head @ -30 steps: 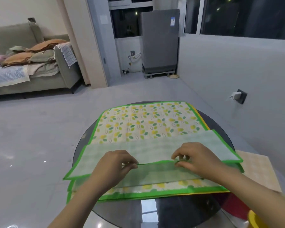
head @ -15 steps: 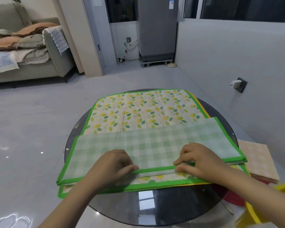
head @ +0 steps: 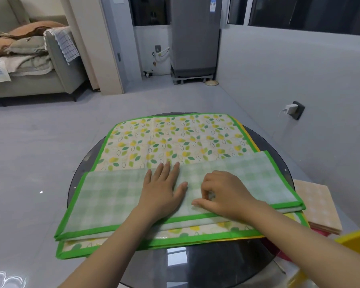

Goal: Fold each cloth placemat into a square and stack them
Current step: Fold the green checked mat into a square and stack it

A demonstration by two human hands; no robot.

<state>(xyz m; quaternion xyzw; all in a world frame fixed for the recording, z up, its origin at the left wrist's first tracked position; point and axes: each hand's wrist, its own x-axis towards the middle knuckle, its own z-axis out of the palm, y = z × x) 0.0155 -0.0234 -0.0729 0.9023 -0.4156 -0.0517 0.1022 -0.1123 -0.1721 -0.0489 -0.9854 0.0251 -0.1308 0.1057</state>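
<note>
now left hand (head: 161, 189) moved up, flat on placemat (head: 112, 196); right hand (head: 224, 194) loosely curled.

I see open air above the placemats (head: 175, 138); the round glass table (head: 195, 265) has bare rim nearest me. A folded stack (head: 318, 206) and yellow tub (head: 357, 244) crowd the right.

Two hands are on the cloth, the left hand (head: 163, 189) and the right hand (head: 227, 194). At least three placemats lie on one round glass table (head: 206, 265): a folded green-checked placemat (head: 112, 196) on top, a leaf-print placemat (head: 175, 138) under it, and a yellow edge (head: 250, 140) of another below. One stack of peach checked cloths (head: 318, 206) sits beside the table.
</note>
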